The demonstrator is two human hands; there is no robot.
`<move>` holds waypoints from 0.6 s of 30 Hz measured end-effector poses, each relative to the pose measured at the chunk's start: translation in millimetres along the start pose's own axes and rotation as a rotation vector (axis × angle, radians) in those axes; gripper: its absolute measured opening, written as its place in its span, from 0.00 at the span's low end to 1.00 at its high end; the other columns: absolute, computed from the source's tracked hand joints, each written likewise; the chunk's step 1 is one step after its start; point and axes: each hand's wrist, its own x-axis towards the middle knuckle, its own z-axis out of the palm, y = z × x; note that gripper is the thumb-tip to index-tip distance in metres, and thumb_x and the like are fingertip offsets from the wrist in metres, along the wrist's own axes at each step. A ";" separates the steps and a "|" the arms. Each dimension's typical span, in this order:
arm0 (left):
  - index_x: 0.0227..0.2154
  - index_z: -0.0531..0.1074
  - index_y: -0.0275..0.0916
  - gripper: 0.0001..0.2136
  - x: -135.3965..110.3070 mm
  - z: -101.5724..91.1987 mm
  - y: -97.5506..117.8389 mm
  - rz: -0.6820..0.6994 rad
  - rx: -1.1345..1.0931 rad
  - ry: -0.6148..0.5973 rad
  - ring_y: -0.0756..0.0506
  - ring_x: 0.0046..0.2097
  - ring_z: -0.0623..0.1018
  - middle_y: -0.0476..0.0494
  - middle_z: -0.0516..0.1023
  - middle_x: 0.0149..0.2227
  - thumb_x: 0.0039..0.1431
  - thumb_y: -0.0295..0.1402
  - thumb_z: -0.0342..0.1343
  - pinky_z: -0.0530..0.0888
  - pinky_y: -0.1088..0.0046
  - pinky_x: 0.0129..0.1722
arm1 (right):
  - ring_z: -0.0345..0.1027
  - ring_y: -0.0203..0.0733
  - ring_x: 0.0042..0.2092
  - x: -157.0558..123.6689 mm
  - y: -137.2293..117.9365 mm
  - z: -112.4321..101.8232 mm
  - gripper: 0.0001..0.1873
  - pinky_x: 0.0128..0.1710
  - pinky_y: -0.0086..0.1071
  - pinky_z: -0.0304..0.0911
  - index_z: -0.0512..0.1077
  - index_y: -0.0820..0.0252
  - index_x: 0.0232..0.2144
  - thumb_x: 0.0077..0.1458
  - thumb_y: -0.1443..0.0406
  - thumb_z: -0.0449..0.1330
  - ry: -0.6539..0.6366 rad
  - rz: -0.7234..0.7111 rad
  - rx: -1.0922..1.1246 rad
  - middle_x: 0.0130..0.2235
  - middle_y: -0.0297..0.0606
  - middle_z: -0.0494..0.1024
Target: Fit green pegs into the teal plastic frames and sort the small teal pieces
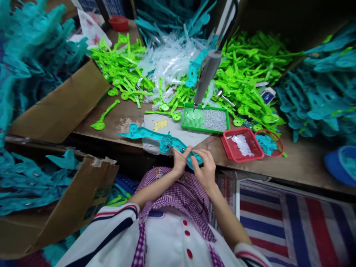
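Observation:
A long teal plastic toy part lies across the near edge of the wooden bench. My left hand grips its near end, fingers closed around it. My right hand is beside it, fingers pinched on the same end of the part. What the fingertips pinch there is too small to make out. A grey hanging power screwdriver points down over a green tray of small silver screws, just beyond my hands.
Heaps of lime-green parts and clear parts cover the back of the bench. A red tray of white pieces and a red basket sit right. Cardboard boxes with teal parts stand left; a blue bowl far right.

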 end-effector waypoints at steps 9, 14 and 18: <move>0.27 0.65 0.41 0.18 6.8 4.9 12.3 -0.182 -0.299 -0.331 0.48 0.39 0.78 0.49 0.76 0.32 0.49 0.46 0.67 0.76 0.66 0.49 | 0.71 0.52 0.54 -16.4 89.0 -1.5 0.23 0.51 0.47 0.66 0.67 0.58 0.60 0.66 0.58 0.54 -0.296 -0.163 -0.219 0.54 0.51 0.75; 0.39 0.76 0.40 0.17 6.5 -48.0 18.8 -0.111 0.039 -0.590 0.43 0.44 0.80 0.40 0.81 0.42 0.49 0.43 0.66 0.76 0.61 0.50 | 0.73 0.49 0.48 8.2 109.7 -20.8 0.19 0.46 0.42 0.67 0.71 0.55 0.56 0.66 0.65 0.49 -0.399 -0.131 -0.227 0.48 0.46 0.78; 0.43 0.78 0.42 0.12 -4.3 -96.4 36.5 0.263 0.576 -0.312 0.39 0.49 0.78 0.39 0.80 0.46 0.60 0.40 0.58 0.74 0.57 0.51 | 0.72 0.48 0.50 28.3 133.6 -38.1 0.19 0.49 0.43 0.67 0.71 0.55 0.56 0.67 0.62 0.49 -0.452 -0.103 -0.076 0.49 0.46 0.77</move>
